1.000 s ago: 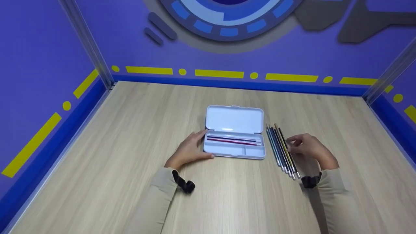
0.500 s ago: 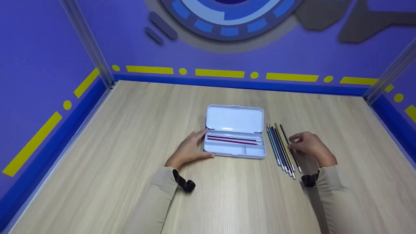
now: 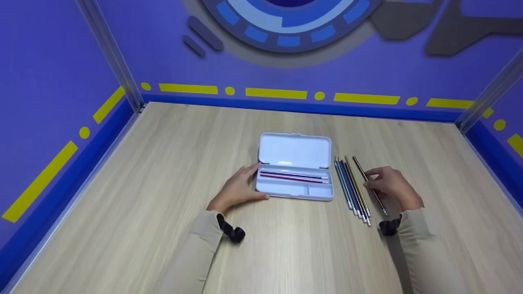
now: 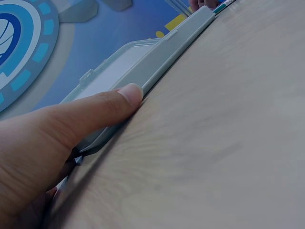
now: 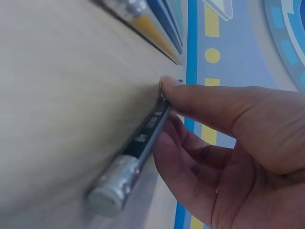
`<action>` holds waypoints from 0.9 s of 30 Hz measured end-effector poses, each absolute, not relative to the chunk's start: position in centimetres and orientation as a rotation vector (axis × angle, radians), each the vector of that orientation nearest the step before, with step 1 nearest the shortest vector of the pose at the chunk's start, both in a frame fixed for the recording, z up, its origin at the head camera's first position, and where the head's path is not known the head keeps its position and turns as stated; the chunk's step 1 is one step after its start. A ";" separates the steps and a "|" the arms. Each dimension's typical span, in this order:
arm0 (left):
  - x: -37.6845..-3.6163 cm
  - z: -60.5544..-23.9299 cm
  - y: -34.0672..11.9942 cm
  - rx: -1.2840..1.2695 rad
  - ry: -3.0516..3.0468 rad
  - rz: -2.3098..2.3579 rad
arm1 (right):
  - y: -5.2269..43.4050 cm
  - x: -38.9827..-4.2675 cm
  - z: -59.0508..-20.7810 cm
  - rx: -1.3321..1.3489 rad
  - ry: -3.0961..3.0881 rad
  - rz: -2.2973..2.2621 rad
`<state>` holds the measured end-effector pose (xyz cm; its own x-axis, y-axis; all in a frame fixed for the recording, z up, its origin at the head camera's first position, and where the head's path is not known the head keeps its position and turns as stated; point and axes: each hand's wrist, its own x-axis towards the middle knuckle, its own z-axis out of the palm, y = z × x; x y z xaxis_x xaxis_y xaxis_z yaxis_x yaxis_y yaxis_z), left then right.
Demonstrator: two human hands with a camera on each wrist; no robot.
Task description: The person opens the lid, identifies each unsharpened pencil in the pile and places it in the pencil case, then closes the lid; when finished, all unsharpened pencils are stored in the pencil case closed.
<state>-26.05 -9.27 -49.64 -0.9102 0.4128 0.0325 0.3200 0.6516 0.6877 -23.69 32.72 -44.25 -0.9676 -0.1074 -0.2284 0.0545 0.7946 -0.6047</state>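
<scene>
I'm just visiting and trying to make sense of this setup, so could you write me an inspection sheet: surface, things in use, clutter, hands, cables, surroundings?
Surface: pale wood-grain table.
Things in use: open pale pencil case with pencils inside; a row of loose pencils to its right; one dark pencil apart from that row.
Clutter: nothing seen.
Hands: left hand holds the case's left end, thumb at its front edge; right hand pinches the dark pencil.
Cables: nothing seen.
Surroundings: blue-purple walls with yellow markings; metal corner posts.
</scene>
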 end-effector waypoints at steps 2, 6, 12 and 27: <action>-26.0 -49.7 -9.3 0.597 2.735 1.110 | 32.9 -23.8 -44.3 -0.034 2.703 -0.956; -25.9 -49.8 -9.3 0.583 2.728 1.132 | 32.9 -24.0 -44.2 -0.030 2.668 -0.995; -25.9 -49.9 -9.4 0.582 2.723 1.143 | 32.7 -24.0 -44.0 -0.031 2.675 -0.997; -26.0 -49.7 -9.3 0.600 2.728 1.147 | 30.6 -24.2 -42.2 -0.037 2.861 -1.094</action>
<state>-25.99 -9.28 -49.72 -0.9138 0.4042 0.0399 0.3113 0.6339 0.7080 -24.18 30.58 -42.20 -0.9966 -0.0505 -0.0645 0.0055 0.7448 -0.6673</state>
